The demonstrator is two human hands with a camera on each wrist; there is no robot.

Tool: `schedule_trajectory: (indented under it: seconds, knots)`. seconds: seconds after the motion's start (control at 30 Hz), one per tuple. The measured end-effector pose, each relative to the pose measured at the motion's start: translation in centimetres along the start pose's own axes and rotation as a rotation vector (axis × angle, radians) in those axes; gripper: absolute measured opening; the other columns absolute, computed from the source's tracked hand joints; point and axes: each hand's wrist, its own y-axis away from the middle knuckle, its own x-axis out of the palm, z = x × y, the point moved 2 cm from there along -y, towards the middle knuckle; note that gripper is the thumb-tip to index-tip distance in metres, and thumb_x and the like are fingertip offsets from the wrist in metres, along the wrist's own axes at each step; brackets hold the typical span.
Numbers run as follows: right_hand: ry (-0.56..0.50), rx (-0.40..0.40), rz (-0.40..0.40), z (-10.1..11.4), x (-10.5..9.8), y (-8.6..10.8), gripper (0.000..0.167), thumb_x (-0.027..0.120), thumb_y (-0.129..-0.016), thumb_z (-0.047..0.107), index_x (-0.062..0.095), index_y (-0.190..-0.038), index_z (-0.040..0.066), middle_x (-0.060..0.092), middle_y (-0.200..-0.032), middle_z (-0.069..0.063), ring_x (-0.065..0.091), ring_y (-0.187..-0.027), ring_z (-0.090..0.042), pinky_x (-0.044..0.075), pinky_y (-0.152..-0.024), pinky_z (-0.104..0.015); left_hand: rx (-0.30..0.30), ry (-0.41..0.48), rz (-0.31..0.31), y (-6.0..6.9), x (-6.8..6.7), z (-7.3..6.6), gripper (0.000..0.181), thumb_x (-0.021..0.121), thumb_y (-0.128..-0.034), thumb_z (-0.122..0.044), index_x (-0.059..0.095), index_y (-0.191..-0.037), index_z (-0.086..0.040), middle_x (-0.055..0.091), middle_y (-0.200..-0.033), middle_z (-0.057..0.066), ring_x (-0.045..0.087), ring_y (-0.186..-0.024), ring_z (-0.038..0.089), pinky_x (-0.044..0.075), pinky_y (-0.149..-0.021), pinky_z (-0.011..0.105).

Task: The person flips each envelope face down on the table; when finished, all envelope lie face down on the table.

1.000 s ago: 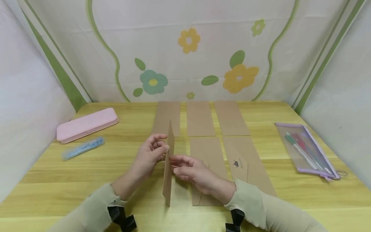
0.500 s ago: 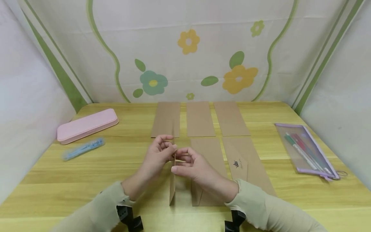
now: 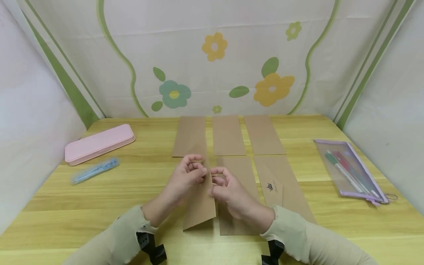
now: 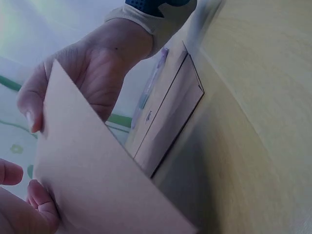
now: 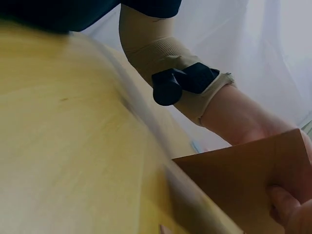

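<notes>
A brown kraft-paper envelope (image 3: 200,209) is held in the air between my two hands, tilted, its near end above the table. My left hand (image 3: 185,178) pinches it at the upper part, thumb on the face towards me. At its right edge my right hand (image 3: 233,195) holds it with curled fingers, the thumb near the edge. The right wrist view shows a digit against the envelope's (image 5: 239,170) shaded underside. Just right of it lie a flat envelope (image 3: 236,173), partly under my right hand, and another envelope (image 3: 293,187) with a black crown print on its flap.
Three more flat envelopes (image 3: 228,136) lie in a row at the back. A pink case (image 3: 99,143) and a blue pen-like item in a clear sleeve (image 3: 95,171) lie on the left. A mesh pouch (image 3: 331,158) with pens lies on the right.
The envelope has turned from nearly edge-on upright to a tilt that shows its broad face. Both hands have shifted slightly to the right with it.
</notes>
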Motion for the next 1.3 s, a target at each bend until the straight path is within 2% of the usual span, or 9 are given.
schedule_trajectory:
  seconds: [0.17, 0.23, 0.37, 0.47, 0.57, 0.73, 0.8, 1.07, 1.3]
  knots:
    - [-0.102, 0.031, -0.095, -0.8, -0.1, 0.0, 0.052, 0.047, -0.07, -0.012, 0.033, -0.119, 0.001, 0.056, -0.11, -0.012, 0.058, -0.082, -0.011, 0.049, -0.067, -0.02, 0.001, 0.01, 0.077, 0.0, -0.9, -0.4, 0.039, 0.052, -0.0844, 0.005, 0.039, -0.121, 0.004, 0.047, -0.093, 0.003, 0.049, -0.081, 0.01, 0.047, -0.073, 0.019]
    - [-0.14, 0.04, -0.115, -1.1, -0.2, 0.0, 0.054, 0.046, -0.069, -0.013, 0.033, -0.12, 0.002, 0.055, -0.104, -0.007, 0.057, -0.08, -0.011, 0.05, -0.066, -0.021, 0.03, 0.004, 0.069, 0.0, -1.8, -0.8, 0.037, 0.051, -0.0842, 0.005, 0.04, -0.12, 0.005, 0.047, -0.096, 0.003, 0.049, -0.085, 0.01, 0.047, -0.075, 0.02]
    - [-0.179, 0.042, -0.151, -1.6, -0.2, 0.0, 0.057, 0.044, -0.068, -0.014, 0.033, -0.122, 0.002, 0.051, -0.102, -0.005, 0.053, -0.079, -0.01, 0.048, -0.065, -0.018, 0.057, -0.015, -0.096, 0.3, -4.7, -1.5, 0.029, 0.051, -0.0868, 0.003, 0.045, -0.115, -0.002, 0.047, -0.098, -0.001, 0.048, -0.089, 0.007, 0.044, -0.077, 0.02]
    - [-0.201, 0.029, -0.179, -1.7, -0.1, 0.1, 0.058, 0.043, -0.068, -0.014, 0.033, -0.123, 0.001, 0.05, -0.106, -0.007, 0.051, -0.081, -0.01, 0.046, -0.067, -0.018, 0.001, -0.041, -0.229, 0.8, -6.8, -1.4, 0.026, 0.049, -0.0906, 0.0, 0.043, -0.115, -0.006, 0.044, -0.102, -0.002, 0.044, -0.092, 0.006, 0.041, -0.08, 0.02]
    - [-0.224, 0.017, -0.192, -1.7, -0.1, 0.1, 0.059, 0.042, -0.068, -0.014, 0.033, -0.124, 0.002, 0.048, -0.109, -0.008, 0.05, -0.081, -0.01, 0.046, -0.067, -0.017, -0.073, -0.043, -0.272, 1.2, -8.1, -0.4, 0.029, 0.046, -0.0921, -0.001, 0.039, -0.12, -0.005, 0.042, -0.105, -0.001, 0.045, -0.091, 0.005, 0.042, -0.08, 0.02]
    - [-0.263, 0.013, -0.206, -1.9, 0.0, 0.0, 0.06, 0.04, -0.068, -0.015, 0.034, -0.125, 0.003, 0.048, -0.109, -0.007, 0.049, -0.081, -0.01, 0.045, -0.066, -0.017, -0.12, 0.086, -0.213, 1.2, -8.5, 1.7, 0.031, 0.046, -0.0925, -0.001, 0.04, -0.123, 0.0, 0.054, -0.093, -0.006, 0.056, -0.078, 0.003, 0.048, -0.074, 0.019]
    - [-0.273, 0.018, -0.215, -2.1, 0.1, 0.0, 0.06, 0.04, -0.068, -0.016, 0.034, -0.125, 0.003, 0.05, -0.107, -0.005, 0.05, -0.082, -0.01, 0.045, -0.066, -0.017, -0.124, 0.098, -0.181, 1.1, -8.3, 2.3, 0.034, 0.046, -0.0931, -0.002, 0.04, -0.126, 0.002, 0.056, -0.092, -0.006, 0.058, -0.077, 0.004, 0.049, -0.074, 0.02]
    - [-0.219, 0.049, -0.186, -2.5, -0.4, 0.1, 0.066, 0.043, -0.071, -0.014, 0.031, -0.134, 0.004, 0.054, -0.105, -0.004, 0.052, -0.079, -0.009, 0.046, -0.067, -0.016, -0.123, 0.031, -0.132, 0.7, -7.7, 2.9, 0.05, 0.05, -0.0879, 0.005, 0.036, -0.136, 0.003, 0.051, -0.095, -0.004, 0.054, -0.073, 0.004, 0.048, -0.064, 0.018]
    - [0.001, 0.124, -0.067, -2.4, -1.4, -0.6, 0.073, 0.054, -0.076, -0.01, 0.025, -0.141, 0.005, 0.055, -0.082, -0.001, 0.053, -0.068, -0.01, 0.051, -0.071, -0.026, -0.093, -0.108, -0.101, 0.7, -8.7, 2.3, 0.056, 0.054, -0.0855, 0.005, 0.036, -0.138, 0.003, 0.056, -0.095, -0.002, 0.057, -0.079, 0.006, 0.051, -0.07, 0.021]
